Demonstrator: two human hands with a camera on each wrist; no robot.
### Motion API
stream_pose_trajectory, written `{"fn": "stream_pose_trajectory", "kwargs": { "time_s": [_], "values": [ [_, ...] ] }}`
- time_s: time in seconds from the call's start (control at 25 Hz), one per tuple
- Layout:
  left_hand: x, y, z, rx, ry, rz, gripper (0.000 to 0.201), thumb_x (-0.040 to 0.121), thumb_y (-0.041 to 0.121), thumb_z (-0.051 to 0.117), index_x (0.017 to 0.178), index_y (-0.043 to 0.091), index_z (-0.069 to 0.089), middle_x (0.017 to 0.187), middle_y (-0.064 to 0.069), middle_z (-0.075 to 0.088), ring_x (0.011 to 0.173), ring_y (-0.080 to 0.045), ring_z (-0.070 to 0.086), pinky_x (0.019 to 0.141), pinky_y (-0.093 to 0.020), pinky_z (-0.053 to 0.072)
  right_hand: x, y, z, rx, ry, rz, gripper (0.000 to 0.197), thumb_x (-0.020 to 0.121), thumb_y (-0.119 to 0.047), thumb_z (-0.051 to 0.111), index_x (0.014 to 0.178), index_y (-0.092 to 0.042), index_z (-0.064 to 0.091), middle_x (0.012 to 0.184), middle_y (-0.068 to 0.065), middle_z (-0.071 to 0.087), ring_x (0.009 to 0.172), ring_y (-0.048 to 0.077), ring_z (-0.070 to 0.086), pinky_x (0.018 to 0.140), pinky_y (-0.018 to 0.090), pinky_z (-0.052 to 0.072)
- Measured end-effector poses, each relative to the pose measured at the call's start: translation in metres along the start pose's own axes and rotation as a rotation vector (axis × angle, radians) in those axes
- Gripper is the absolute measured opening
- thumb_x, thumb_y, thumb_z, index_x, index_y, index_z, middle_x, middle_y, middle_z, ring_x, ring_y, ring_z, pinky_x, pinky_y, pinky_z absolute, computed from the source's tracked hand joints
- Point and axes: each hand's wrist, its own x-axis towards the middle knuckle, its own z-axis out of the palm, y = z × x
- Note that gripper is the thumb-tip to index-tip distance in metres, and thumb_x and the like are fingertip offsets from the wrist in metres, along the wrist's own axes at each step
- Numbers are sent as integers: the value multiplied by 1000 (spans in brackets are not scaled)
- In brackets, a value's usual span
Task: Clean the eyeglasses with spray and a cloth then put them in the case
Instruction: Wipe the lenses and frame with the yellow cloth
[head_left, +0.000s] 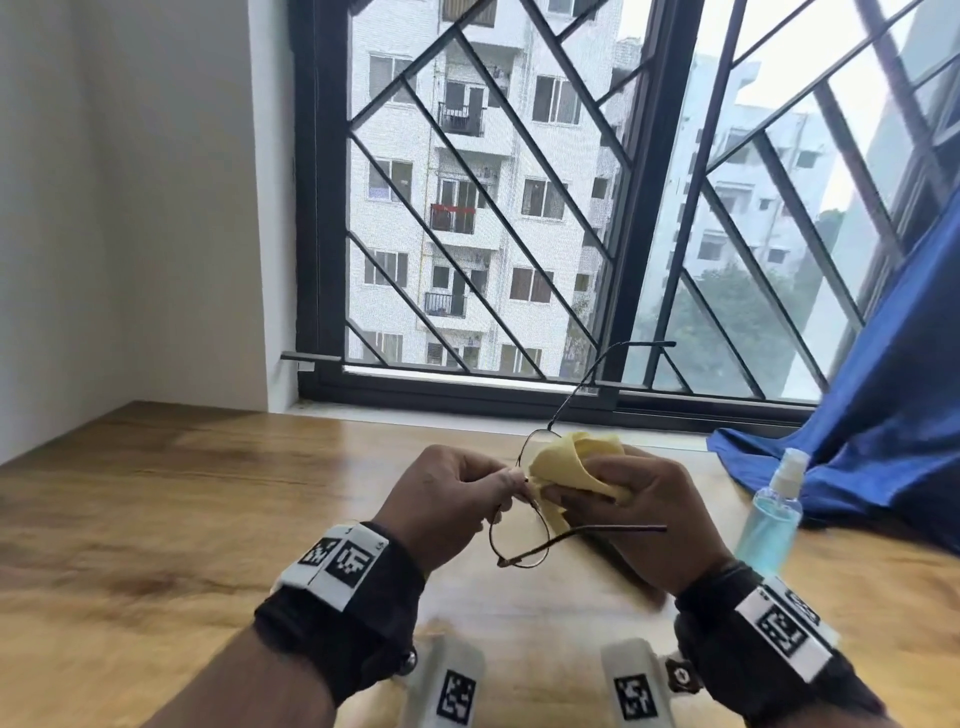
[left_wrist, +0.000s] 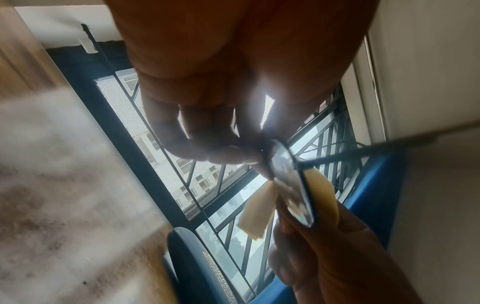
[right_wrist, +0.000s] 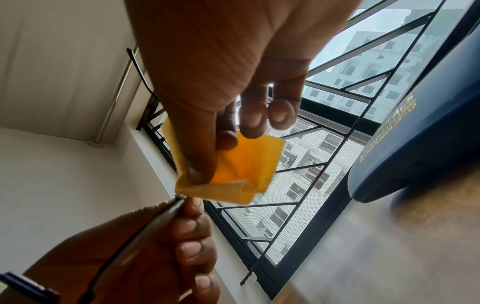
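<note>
Above the worktop, the left hand pinches the eyeglasses — the right hand squeezes the yellow cloth round one lens, near the spray bottle.

A wooden table runs up to a black-framed window fitted with a grille of slanted bars (pale apartment blocks show through the glass). Blue fabric hangs at the right and pools on the table's far corner.
</note>
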Motion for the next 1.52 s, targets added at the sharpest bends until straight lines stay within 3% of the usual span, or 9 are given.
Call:
{"fn": "stream_pose_trajectory", "kwargs": {
  "time_s": [0.08,0.24,0.4,0.52,0.68,0.92,1.08,1.28,1.52],
  "values": [
    [0,0,1,-16,8,-3,30,84,33,64,84,9,81,57,9,57,56,-7,52,55,-20,42,-1,-3,2,5,-20,-21,30,72,-51,81,89,-27,84,83,3,74,74,21,67,66,37,54],
    [0,0,3,20,5,9,22,94,21,66,78,15,80,58,8,58,56,-7,53,56,-19,43,1,-3,-3,-75,8,-62,29,71,-49,80,87,-25,83,80,-5,75,71,14,66,66,24,51],
    [0,-1,2,18,0,20,23,92,23,67,74,21,79,57,9,58,56,-7,53,56,-20,42,1,0,-2,-102,6,-96,33,73,-51,80,88,-21,83,83,-3,76,76,18,68,67,32,53],
    [0,-2,1,28,-2,24,22,94,19,66,78,15,81,59,4,58,57,-9,52,57,-19,41,1,-2,-3,-102,8,-95,48,72,-63,76,88,-18,84,86,-2,77,76,15,69,68,28,54],
    [0,-1,0,33,2,9,23,86,30,67,74,15,81,55,8,61,58,-9,51,62,-23,43,2,-2,-10,-149,31,-81,36,76,-52,73,90,-20,84,87,-7,78,75,9,70,68,26,55],
    [-8,5,8,177,-21,86,26,79,40,62,74,24,81,70,-15,71,60,-9,53,62,-34,50,0,-4,-2,-206,121,-28,47,67,-60,81,63,-16,65,57,-6,55,53,11,45,51,26,41],
    [-9,7,10,233,-34,121,24,80,45,62,77,30,80,69,-22,67,61,-14,51,62,-40,50,0,-9,0,-241,196,20,36,64,-55,84,60,-26,63,51,-13,55,52,9,48,51,11,33],
    [-9,6,14,247,-24,122,24,81,43,61,78,30,80,68,-22,66,59,-15,50,60,-40,49,0,0,0,-366,292,63,47,72,-59,79,69,-13,68,55,0,59,57,20,53,53,17,39],
    [-8,3,14,197,50,62,22,79,44,60,74,37,80,61,-8,68,58,-10,54,63,-38,53,0,-7,6,-296,194,45,37,79,-51,74,72,-15,71,61,-1,59,58,15,54,55,29,45]
  ]
}}
